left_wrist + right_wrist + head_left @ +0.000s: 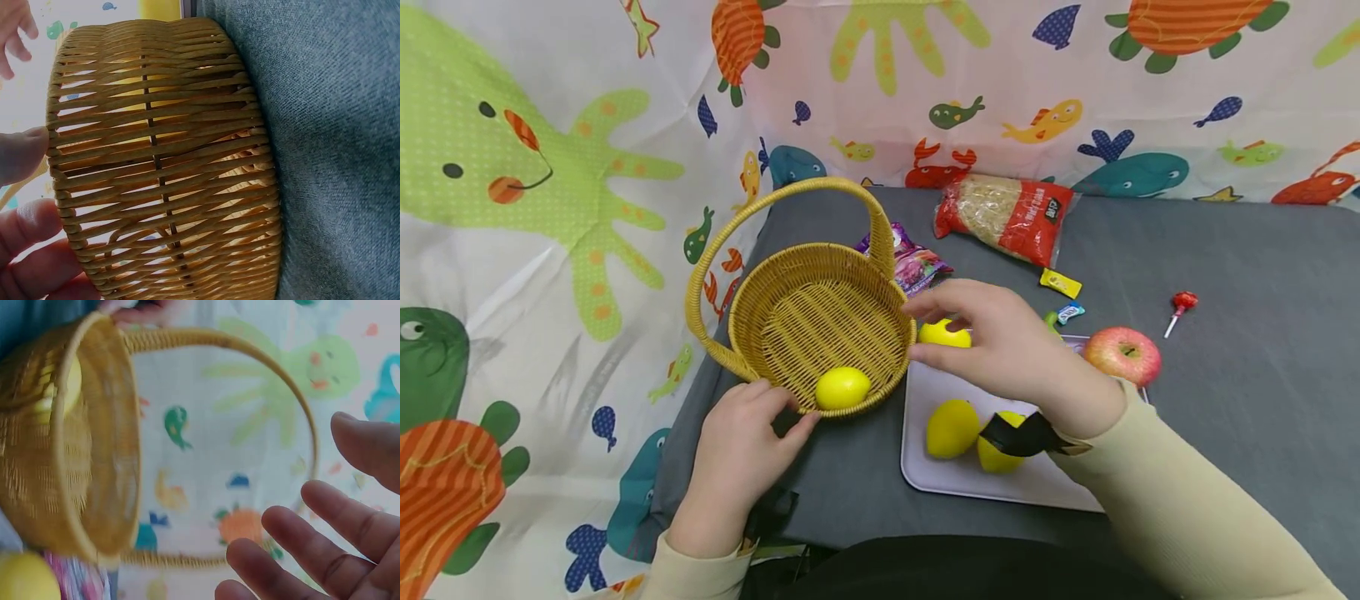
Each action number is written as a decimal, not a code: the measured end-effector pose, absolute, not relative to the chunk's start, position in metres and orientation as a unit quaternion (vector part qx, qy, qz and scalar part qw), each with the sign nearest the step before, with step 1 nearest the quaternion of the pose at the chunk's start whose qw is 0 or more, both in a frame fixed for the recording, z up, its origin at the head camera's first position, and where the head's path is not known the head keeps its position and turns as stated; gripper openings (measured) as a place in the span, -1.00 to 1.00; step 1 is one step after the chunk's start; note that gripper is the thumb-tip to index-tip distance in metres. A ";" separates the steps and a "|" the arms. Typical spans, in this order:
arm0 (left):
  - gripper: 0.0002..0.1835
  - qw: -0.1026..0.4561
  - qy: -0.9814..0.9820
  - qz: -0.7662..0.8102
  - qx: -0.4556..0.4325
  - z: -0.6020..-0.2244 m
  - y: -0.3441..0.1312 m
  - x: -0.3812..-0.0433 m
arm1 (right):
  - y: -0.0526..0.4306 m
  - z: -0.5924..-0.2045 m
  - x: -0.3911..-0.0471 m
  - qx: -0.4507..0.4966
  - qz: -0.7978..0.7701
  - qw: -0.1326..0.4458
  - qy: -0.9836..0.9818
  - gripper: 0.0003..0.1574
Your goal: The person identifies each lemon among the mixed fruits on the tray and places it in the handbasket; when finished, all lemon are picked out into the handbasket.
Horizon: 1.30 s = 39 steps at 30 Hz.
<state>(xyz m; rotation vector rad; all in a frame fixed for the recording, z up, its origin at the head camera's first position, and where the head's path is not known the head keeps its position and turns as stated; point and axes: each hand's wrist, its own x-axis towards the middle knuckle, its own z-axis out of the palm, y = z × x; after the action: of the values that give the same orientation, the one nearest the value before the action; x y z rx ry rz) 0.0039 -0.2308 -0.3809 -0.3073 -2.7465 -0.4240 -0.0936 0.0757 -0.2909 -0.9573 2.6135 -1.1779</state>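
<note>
A wicker basket (823,312) with a tall arched handle stands at the left, a lemon (842,388) lying inside near its front rim. At that front rim my left hand (737,454) grips the basket, fingers and thumb over the edge; the left wrist view shows the thumb (25,153) against the woven rim. My right hand (1007,346) hovers between the basket and the grey tray (940,482), fingers spread apart and holding nothing. Beneath it a yellow fruit (945,333) shows partly hidden. Two more yellow fruits (952,429) lie on the tray, one partly covered by a black wrist strap.
An apple (1122,356) sits at the tray's right side. Beyond are a purple packet (913,262), a red bag (1007,218), a yellow wrapped sweet (1061,283), a small blue-white sweet (1070,312) and a red lollipop (1184,302). A printed curtain borders the table at left and back.
</note>
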 end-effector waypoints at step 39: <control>-0.74 0.169 -0.970 -0.136 -0.108 -0.382 -0.230 0.002 | 0.199 -0.415 -0.011 -0.107 -0.311 -0.036 0.944 -0.36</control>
<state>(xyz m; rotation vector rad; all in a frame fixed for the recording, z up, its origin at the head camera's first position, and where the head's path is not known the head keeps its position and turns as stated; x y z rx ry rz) 0.0024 -0.2301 -0.3818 -0.3080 -2.7588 -0.3853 -0.0108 0.1994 -0.4153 -0.3426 3.0356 -1.0008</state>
